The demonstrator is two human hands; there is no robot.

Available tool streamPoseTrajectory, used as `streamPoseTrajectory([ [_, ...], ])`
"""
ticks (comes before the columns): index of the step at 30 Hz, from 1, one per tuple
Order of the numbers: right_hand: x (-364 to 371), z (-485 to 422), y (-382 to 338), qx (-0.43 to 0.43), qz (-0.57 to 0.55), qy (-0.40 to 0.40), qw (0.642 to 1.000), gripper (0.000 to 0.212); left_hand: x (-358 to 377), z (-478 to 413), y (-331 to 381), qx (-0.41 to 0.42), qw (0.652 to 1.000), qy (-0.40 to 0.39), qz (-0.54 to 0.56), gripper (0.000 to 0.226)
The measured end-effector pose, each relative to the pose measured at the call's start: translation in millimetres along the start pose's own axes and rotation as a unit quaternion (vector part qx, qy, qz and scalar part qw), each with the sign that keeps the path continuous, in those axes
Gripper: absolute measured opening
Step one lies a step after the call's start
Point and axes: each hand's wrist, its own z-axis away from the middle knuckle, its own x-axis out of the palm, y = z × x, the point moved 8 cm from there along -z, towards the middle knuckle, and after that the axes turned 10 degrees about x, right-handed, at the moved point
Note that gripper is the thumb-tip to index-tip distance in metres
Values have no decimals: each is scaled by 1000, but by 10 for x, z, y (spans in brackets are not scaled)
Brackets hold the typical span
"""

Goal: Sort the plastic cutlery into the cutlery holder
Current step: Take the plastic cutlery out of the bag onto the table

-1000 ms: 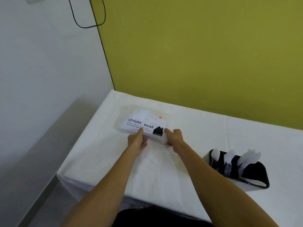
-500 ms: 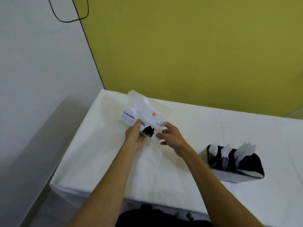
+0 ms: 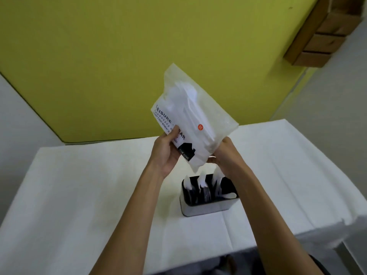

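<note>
I hold a translucent plastic bag [image 3: 190, 114] printed "LEISURE WEAR", tilted up in the air above the table; white plastic cutlery shows through it. My left hand [image 3: 166, 153] grips the bag's left edge. My right hand [image 3: 226, 155] grips its lower right corner. Directly below the bag stands the black cutlery holder [image 3: 206, 207] with a pale base and several compartments, with white cutlery pieces [image 3: 202, 183] sticking up from them.
A white cloth covers the table [image 3: 79, 195]. A yellow-green wall [image 3: 99, 56] rises behind it. Cardboard boxes [image 3: 325, 36] hang in the upper right corner. The table's right edge [image 3: 349, 199] drops off to a pale floor.
Both hands lifted the bag off the table's far left and carried it right and up, over the cutlery holder. The view has swung to the right.
</note>
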Motion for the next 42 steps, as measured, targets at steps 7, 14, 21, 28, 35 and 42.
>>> streamPoseTrajectory([
  [7,-1164,53,-68,19,0,4,1000,31,965,-159,-630,-39,998,-41,-37,41],
  [14,-2390,-27,225,34,1,59,998,31,1584,-315,-1417,-104,988,21,-110,28],
  [21,-3517,-101,950,107,74,193,972,10,1638,-403,-2234,-132,948,118,-265,20],
  [28,-4114,-36,1772,135,113,260,949,16,1129,-341,-2680,-138,852,177,-473,35],
  [35,-4232,13,2022,177,132,251,943,31,1091,-415,-2761,-106,737,201,-636,49],
  [42,-4382,178,2031,175,28,255,951,37,1654,-368,-2907,51,692,103,-712,70],
])
